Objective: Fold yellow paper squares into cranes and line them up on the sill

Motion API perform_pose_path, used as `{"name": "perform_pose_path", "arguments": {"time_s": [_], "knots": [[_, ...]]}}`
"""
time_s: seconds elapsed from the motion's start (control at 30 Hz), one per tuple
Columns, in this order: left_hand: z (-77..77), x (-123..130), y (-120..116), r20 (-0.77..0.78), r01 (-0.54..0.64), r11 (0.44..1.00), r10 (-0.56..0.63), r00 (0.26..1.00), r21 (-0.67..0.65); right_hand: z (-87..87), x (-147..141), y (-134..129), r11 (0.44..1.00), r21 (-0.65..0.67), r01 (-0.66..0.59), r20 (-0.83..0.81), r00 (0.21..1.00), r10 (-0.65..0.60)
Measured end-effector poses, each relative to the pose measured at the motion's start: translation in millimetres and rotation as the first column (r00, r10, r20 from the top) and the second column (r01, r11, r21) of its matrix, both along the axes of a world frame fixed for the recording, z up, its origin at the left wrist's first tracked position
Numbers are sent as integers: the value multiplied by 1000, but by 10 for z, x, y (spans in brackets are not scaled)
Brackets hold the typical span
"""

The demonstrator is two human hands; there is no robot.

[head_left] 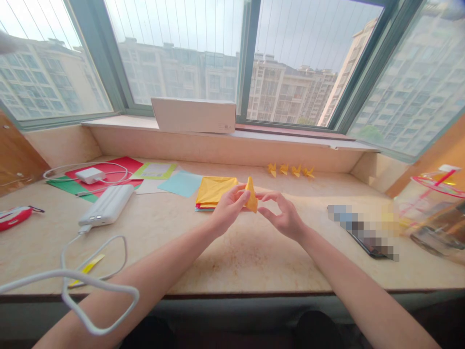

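Observation:
Between the thumb and fingers of my left hand [232, 201] is a small folded piece of yellow paper [251, 196], held upright above the table. My right hand [284, 213] is just to its right, thumb and index finger apart and curved toward the paper, with nothing seen between them. Behind my left hand lies a stack of paper squares [215, 190], yellow on top with red and blue edges below. Several small folded yellow paper figures [284, 169] stand in a row near the back of the table.
Coloured sheets [181, 182], a white charger [90, 175] and a white power bank [108, 205] lie on the left. A white cable [98, 274] loops over my left forearm. On the right are a blurred-out phone [363, 232] and a clear plastic jug [432, 208]. A white box [194, 115] stands on the windowsill.

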State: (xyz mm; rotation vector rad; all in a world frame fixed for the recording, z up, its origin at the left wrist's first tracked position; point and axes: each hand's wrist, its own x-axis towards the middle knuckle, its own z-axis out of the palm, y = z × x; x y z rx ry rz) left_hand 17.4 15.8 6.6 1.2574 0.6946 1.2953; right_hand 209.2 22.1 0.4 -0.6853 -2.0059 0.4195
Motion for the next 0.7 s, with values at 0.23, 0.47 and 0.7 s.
{"name": "perform_pose_path", "arguments": {"time_s": [0.23,0.47,0.7], "knots": [[-17,13,-9,-107,-41,999,43,993,22,-42,-17,33,999,29,-33,57,998,32],[-16,2,-7,-85,-11,999,14,996,34,5,-16,-5,999,-35,6,46,999,-4],[-14,15,-13,-52,-26,999,29,998,46,17,18,-14,994,-71,85,26,996,-84]]}}
